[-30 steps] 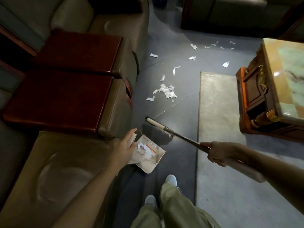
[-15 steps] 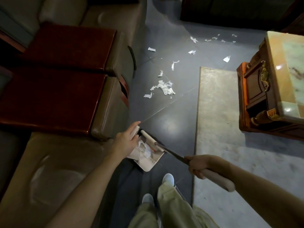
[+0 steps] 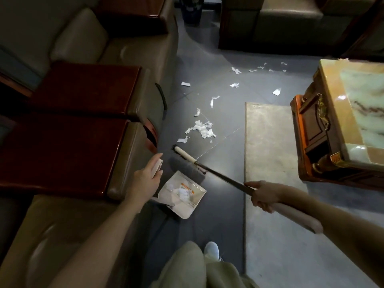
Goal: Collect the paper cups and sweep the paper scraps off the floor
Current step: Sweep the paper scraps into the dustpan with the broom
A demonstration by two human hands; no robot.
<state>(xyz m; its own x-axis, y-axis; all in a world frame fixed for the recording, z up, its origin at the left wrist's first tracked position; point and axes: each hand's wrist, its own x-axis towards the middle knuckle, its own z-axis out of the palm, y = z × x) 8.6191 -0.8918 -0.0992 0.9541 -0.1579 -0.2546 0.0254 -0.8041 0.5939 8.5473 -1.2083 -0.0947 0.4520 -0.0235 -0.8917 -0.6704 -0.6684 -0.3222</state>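
My left hand (image 3: 145, 181) holds the upright handle of a white dustpan (image 3: 182, 194) that stands on the dark floor with white scraps in it. My right hand (image 3: 262, 195) grips the dark shaft of a broom (image 3: 187, 163). The broom's grey bristle head lies just beyond the pan's mouth. A heap of white paper scraps (image 3: 202, 129) lies on the floor beyond the broom, and more scraps (image 3: 234, 85) are scattered farther back. No paper cup is in view.
Brown leather sofas with red wooden armrests (image 3: 83, 86) line the left side. A pale rug (image 3: 268, 146) covers the floor to the right, with a marble-topped wooden table (image 3: 340, 113) on it. Another sofa (image 3: 280, 23) stands at the back. My legs and shoes (image 3: 211, 249) are below.
The broom head has moved out of the dustpan and forward to just beyond its mouth. My right hand has pushed forward with the shaft. The dustpan has stayed in place.
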